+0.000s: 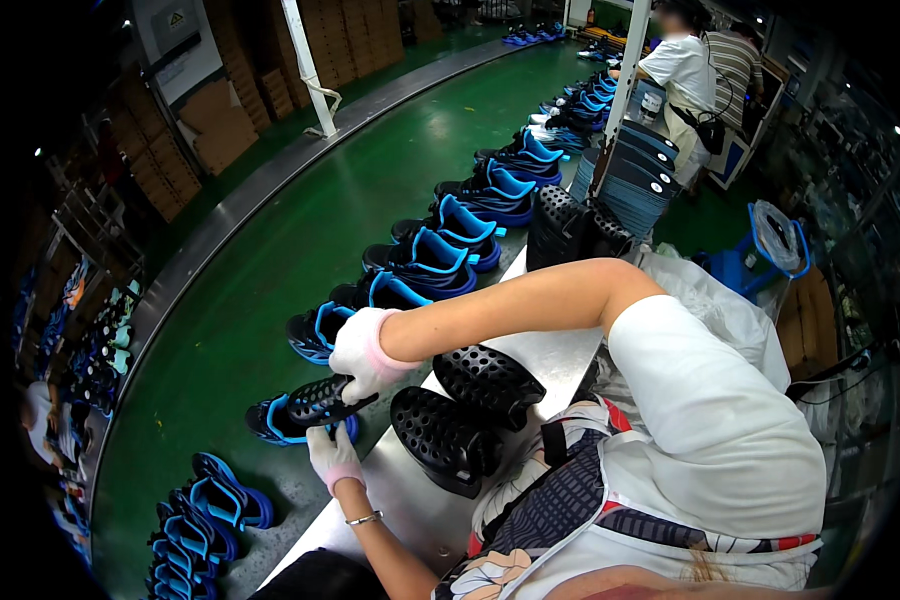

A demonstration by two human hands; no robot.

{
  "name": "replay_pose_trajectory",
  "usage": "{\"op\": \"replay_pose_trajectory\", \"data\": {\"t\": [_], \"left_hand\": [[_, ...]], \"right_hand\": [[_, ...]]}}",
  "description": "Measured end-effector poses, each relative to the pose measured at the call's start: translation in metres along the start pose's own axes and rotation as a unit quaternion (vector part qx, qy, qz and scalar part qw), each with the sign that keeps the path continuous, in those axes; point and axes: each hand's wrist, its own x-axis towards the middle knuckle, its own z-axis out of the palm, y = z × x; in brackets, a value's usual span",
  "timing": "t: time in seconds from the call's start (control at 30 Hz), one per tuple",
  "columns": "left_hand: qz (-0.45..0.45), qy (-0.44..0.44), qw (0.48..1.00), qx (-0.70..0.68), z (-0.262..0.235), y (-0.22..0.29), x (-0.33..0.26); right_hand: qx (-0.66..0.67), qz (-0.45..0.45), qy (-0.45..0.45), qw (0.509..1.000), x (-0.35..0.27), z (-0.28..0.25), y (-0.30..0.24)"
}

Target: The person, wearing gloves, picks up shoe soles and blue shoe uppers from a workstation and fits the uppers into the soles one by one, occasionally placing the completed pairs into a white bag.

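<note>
A black perforated form hides much of the blue-black shoe, its depth inside unclear; the right fingers hold the form's rear; the left fingers are at the shoe's heel, grip indiscernible.

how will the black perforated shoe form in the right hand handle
The black perforated shoe form looks stiff, showing no sag in the right hand. Its many holes suggest it's probably light for its size. Its smooth sheen hints it may slip.

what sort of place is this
Probably a shoe factory: rows of shoes on a green surface, black foot-shaped forms on a metal bench, and co-workers beyond.
</note>
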Motion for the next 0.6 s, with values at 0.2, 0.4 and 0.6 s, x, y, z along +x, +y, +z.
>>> {"op": "replay_pose_trajectory", "data": {"t": [0.2, 0.4, 0.6], "left_hand": [[-0.001, 0.007, 1.000, 0.009, 0.005, 0.003, -0.001], [-0.009, 0.018, 1.000, -0.013, -0.007, 0.011, 0.005], [-0.061, -0.046, 0.995, 0.066, -0.012, -0.013, 0.005]], "right_hand": [[0.013, 0.028, -0.012, 0.999, 0.006, 0.006, 0.004], [0.001, -0.005, -0.015, 1.000, 0.010, -0.003, 0.001], [-0.003, 0.013, -0.061, 0.998, 0.034, -0.001, -0.019]]}}
